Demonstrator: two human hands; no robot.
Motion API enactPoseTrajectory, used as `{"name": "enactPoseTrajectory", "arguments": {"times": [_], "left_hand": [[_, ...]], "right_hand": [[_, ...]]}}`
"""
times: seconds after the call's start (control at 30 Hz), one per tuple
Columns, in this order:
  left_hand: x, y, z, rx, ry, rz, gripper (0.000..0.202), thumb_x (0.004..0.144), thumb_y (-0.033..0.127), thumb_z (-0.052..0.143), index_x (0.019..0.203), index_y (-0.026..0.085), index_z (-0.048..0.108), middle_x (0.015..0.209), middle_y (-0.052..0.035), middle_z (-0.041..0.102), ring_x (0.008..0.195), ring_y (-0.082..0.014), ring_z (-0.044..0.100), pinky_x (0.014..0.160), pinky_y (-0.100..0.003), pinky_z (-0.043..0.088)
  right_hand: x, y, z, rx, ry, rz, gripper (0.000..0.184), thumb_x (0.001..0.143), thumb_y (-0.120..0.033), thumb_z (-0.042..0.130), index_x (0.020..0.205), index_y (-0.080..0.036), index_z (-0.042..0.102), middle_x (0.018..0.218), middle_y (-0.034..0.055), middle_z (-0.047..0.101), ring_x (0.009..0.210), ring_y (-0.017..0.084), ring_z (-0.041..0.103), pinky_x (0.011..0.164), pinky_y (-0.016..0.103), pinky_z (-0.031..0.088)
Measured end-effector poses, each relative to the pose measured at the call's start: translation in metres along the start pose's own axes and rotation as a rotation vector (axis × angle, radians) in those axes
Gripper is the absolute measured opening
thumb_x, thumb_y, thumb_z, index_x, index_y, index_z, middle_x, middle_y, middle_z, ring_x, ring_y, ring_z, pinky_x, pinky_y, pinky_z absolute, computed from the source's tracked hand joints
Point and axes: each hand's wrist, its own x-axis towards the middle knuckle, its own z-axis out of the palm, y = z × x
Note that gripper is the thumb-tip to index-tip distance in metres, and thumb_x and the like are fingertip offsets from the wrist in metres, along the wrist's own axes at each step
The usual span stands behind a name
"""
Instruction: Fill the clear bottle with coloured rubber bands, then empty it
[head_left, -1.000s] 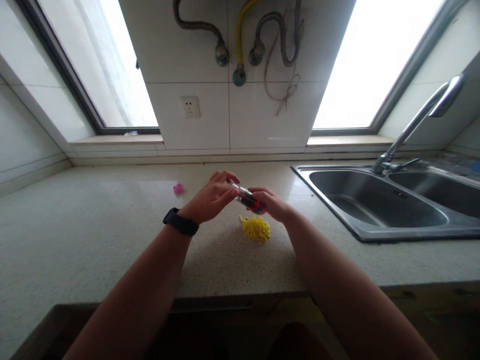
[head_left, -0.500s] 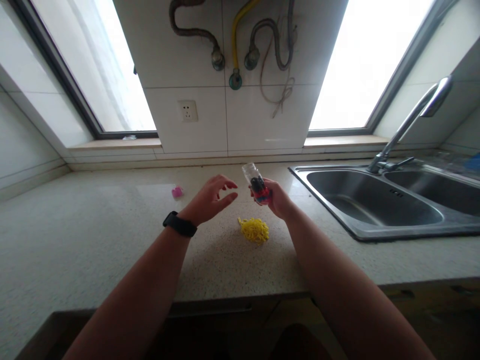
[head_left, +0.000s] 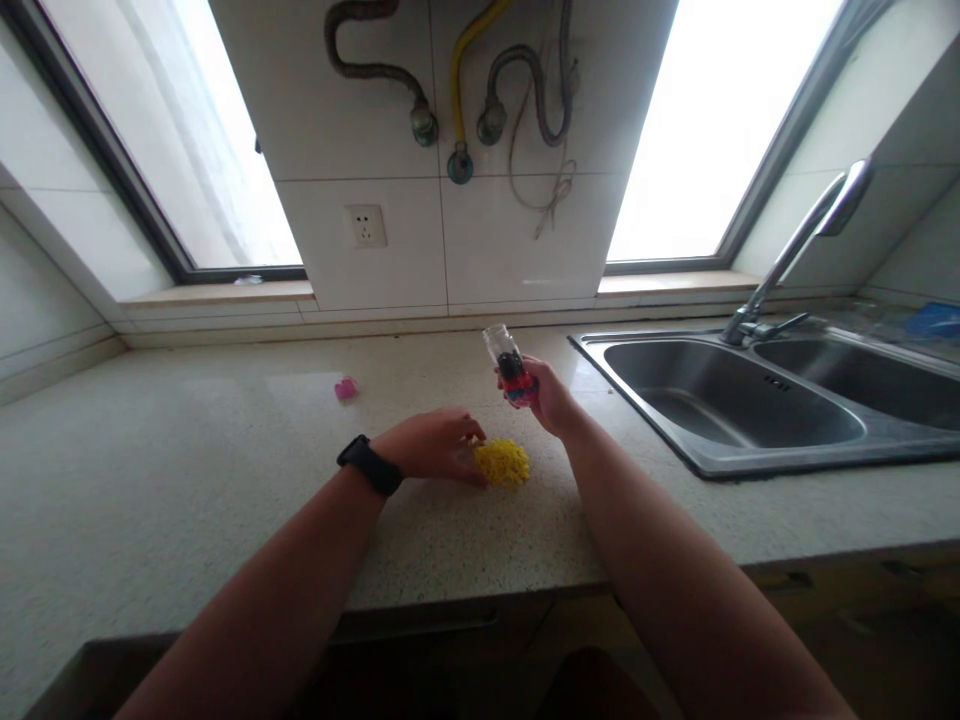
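Note:
My right hand (head_left: 546, 392) grips a small clear jar (head_left: 495, 342), tilted with its mouth up and to the left. Inside the jar are black, red and bluish contents, too small to name. On the counter just below lies a loose pile of thin yellow pieces (head_left: 504, 463), perhaps little bands. My left hand (head_left: 442, 446), with a black band on its wrist, is at the pile's left edge. Its thumb and fingers are apart on either side of that edge, and whether they touch the yellow pieces is hard to see.
A pink object (head_left: 346, 388) lies on the speckled counter (head_left: 187, 480) to the left. At the right a steel double sink (head_left: 720, 395) is set in, with a faucet (head_left: 795, 250) rising behind it. The tiled wall carries a socket (head_left: 366, 226) and hoses.
My left hand has come down and toward me, from beside the jar to the yellow pile. My right hand keeps the jar in nearly the same place. The view has shifted slightly.

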Motion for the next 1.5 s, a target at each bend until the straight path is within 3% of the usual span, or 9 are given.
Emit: {"name": "enactPoseTrajectory", "arguments": {"times": [0.53,0.93,1.27,1.5], "left_hand": [[0.008,-0.003,0.013,0.071,0.027,0.057,0.033,0.086,0.047,0.06,0.105,0.022,0.069,0.094,-0.0052,0.066,0.079,-0.0178,0.061,0.068,-0.028,0.043],[0.014,-0.009,0.016,-0.04,0.033,0.027,0.02,0.086,0.031,0.059,0.093,0.017,0.072,0.083,-0.0044,0.069,0.069,-0.0138,0.06,0.065,-0.025,0.044],[0.01,-0.03,0.004,-0.255,0.232,0.017,0.021,0.089,0.035,0.06,0.088,0.017,0.071,0.08,-0.0033,0.065,0.068,-0.0115,0.056,0.065,-0.024,0.045],[0.005,-0.031,-0.011,-0.409,0.35,-0.03,0.028,0.089,0.043,0.059,0.088,0.016,0.069,0.079,-0.0022,0.06,0.067,-0.0102,0.054,0.057,-0.02,0.044]], "right_hand": [[-0.001,0.003,0.0,-0.035,-0.001,0.02,0.033,0.08,-0.042,0.049,0.091,-0.015,0.063,0.07,0.0044,0.064,0.053,0.012,0.051,0.045,0.023,0.037],[0.0,0.004,-0.001,-0.056,0.02,0.031,0.036,0.08,-0.043,0.049,0.094,-0.013,0.064,0.072,0.0058,0.066,0.055,0.014,0.055,0.044,0.023,0.038],[0.0,0.003,-0.001,-0.057,0.001,0.035,0.035,0.08,-0.042,0.049,0.095,-0.014,0.064,0.072,0.0057,0.066,0.056,0.014,0.056,0.046,0.023,0.039],[-0.001,0.003,-0.003,-0.102,-0.022,0.064,0.035,0.08,-0.043,0.049,0.094,-0.014,0.064,0.073,0.0057,0.066,0.054,0.013,0.054,0.044,0.022,0.037]]}}
